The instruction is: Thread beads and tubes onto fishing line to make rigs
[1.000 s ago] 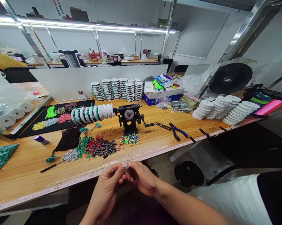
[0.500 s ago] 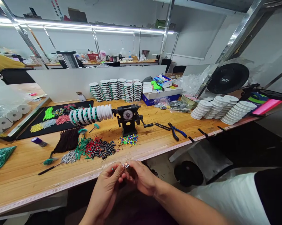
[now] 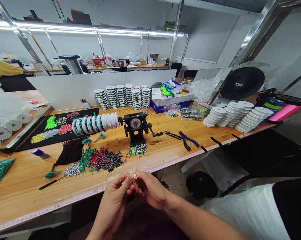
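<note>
Both my hands meet just off the front edge of the bench. My right hand (image 3: 151, 190) is closed round a small lighter (image 3: 135, 178); its metal top shows beside a small orange flame, and its body is hidden by the fingers. Close against it, my left hand (image 3: 118, 190) pinches a thin line between thumb and forefinger, near the flame. A tiny green bit shows between the left fingers. On the bench beyond lie multicoloured beads (image 3: 137, 150), black tubes (image 3: 114, 160), red tubes (image 3: 99, 158) and green tubes (image 3: 86, 160).
A hand-cranked winder (image 3: 135, 128) carries a row of white spools (image 3: 110, 120). Pliers (image 3: 188, 140) lie to its right. Stacked spools (image 3: 129, 96) stand behind, white spools (image 3: 252, 116) at right. A glue stick (image 3: 40, 153) and black mat (image 3: 44, 136) are left. A person in yellow (image 3: 5, 68) sits far left.
The flame at the lighter looks brighter and a little larger. Both hands keep almost the same place and grip. The view has shifted very slightly.
</note>
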`<state>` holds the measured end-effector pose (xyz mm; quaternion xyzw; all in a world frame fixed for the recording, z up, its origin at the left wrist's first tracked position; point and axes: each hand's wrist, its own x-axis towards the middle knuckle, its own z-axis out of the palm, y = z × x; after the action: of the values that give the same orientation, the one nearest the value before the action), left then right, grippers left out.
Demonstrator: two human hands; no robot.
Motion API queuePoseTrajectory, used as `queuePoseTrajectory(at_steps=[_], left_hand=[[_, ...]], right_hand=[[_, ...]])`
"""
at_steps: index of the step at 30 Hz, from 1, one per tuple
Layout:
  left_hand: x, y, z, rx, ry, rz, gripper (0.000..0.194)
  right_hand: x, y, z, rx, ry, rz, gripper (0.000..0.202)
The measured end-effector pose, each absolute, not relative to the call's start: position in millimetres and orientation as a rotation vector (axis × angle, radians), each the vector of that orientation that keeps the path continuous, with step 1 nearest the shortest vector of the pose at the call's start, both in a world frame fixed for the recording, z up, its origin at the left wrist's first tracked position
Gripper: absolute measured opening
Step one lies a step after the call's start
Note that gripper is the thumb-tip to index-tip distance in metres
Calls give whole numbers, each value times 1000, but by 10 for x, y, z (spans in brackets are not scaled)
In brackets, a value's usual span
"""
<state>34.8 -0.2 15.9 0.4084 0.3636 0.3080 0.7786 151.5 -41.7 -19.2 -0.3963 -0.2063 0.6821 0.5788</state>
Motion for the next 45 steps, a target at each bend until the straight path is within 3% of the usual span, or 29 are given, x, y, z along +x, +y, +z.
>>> queuePoseTrajectory(at_steps=[7, 12, 15, 19, 23, 26, 30, 33, 37, 45], left_hand=[[342, 12, 129, 825, 864, 726, 37], [275, -16, 167, 873, 962, 783, 41], [233, -50, 193, 1016, 927, 828, 40], [190, -79, 224, 1235, 880, 898, 37], [145, -68, 212, 1418, 919, 895, 30], [104, -36, 184, 1479, 941, 910, 25], [44, 0, 151, 1637, 971, 1065, 15], [17, -3, 142, 1930, 971, 1163, 7], [-1, -18, 133, 2251, 921, 1215, 4], [-85, 61, 113, 2268, 811, 976, 11]], right_hand=[[1614, -435, -224, -1037, -738, 1378, 58], [2303, -423, -264, -1657, -1128, 397, 30], [2680, -407, -265, -1819, -1137, 133, 25], [2551, -497, -112, -1746, -1161, 119, 27], [1936, -667, 52, -1302, -1142, 991, 32], [1636, -714, 8, -1095, -1006, 1261, 29], [1626, -711, -98, -1264, -1141, 1050, 20], [1699, -728, -28, -1347, -1384, 612, 8], [1704, -719, 126, -1214, -1607, 196, 14], [1686, -641, 84, -1134, -1658, 32, 19]])
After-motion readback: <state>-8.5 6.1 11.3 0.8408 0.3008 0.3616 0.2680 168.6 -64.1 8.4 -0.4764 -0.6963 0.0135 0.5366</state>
